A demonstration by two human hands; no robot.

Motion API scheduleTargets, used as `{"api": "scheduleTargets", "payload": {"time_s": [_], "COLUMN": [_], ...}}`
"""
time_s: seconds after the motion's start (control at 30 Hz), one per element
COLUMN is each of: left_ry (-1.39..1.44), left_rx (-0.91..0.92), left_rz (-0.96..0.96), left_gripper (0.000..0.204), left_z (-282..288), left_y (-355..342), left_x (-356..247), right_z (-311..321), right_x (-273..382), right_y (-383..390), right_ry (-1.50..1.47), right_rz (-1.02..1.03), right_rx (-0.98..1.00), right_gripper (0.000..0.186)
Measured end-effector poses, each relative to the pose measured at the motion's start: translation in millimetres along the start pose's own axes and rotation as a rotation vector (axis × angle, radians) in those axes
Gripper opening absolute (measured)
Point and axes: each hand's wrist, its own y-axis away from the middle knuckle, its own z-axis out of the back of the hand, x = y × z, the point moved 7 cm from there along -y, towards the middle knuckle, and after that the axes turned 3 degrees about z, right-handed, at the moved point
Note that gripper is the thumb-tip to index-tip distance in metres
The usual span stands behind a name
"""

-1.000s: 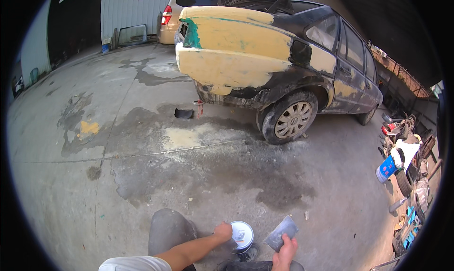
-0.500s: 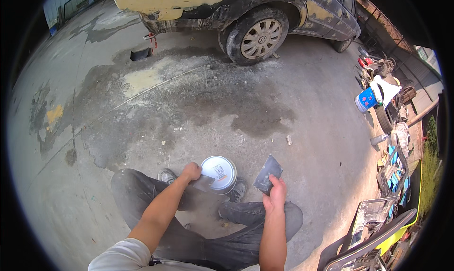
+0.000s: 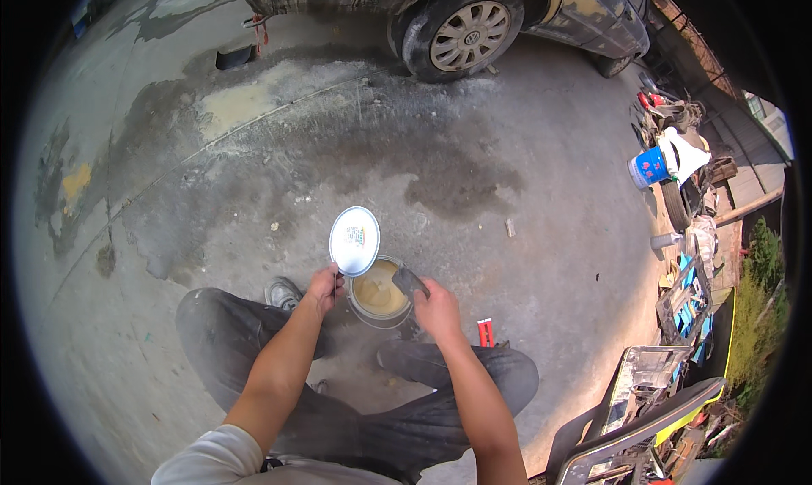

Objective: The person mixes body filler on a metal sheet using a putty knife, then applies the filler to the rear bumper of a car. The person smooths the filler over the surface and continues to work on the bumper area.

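A round white lid (image 3: 354,241) is lifted and tilted at the far left of an open can (image 3: 381,322). My left hand (image 3: 324,287) is closed at the lid's near edge, gripping it; a dark edge shows by the fingers, too little to make out. Tan putty (image 3: 376,290) lies inside the can, which stands on the ground between my feet. In my right hand (image 3: 437,307) is a dark flat putty spreader (image 3: 409,282), its blade over the can's right rim. I cannot tell whether the blade touches the putty.
A red tube (image 3: 485,333) lies by my right knee. Ahead stands a car with patched paint and a dusty wheel (image 3: 470,35). On the right are a blue bucket (image 3: 649,167), a tyre (image 3: 675,206) and loose car panels (image 3: 647,383). My left shoe (image 3: 283,294) is beside the can.
The lid has come off the can and moved up and left in my left hand. My right hand has brought the spreader left to the can. Putty and the red tube now show.
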Motion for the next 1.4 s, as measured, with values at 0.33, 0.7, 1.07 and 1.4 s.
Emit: {"api": "scheduleTargets", "payload": {"time_s": [0.33, 0.7, 1.07, 1.4], "left_ry": [0.097, 0.082, 0.065, 0.11], "left_rx": [0.033, 0.029, 0.002, -0.006], "left_rz": [0.095, 0.092, 0.064, 0.033], "left_gripper": [0.013, 0.014, 0.018, 0.017], "left_z": [-9, -9, -17, -12], "left_y": [11, 6, 16, 14], "left_x": [8, 17, 12, 1], "right_z": [-92, -120, -160, -127], "right_x": [-12, -41, -57, -80], "right_y": [-46, -52, -40, -21], "right_ry": [0.346, 0.154, -0.163, -0.662], "right_rz": [0.092, -0.151, -0.403, -0.641], "right_rx": [0.345, 0.293, 0.195, 0.277], "right_gripper": [0.027, 0.031, 0.034, 0.034]}}
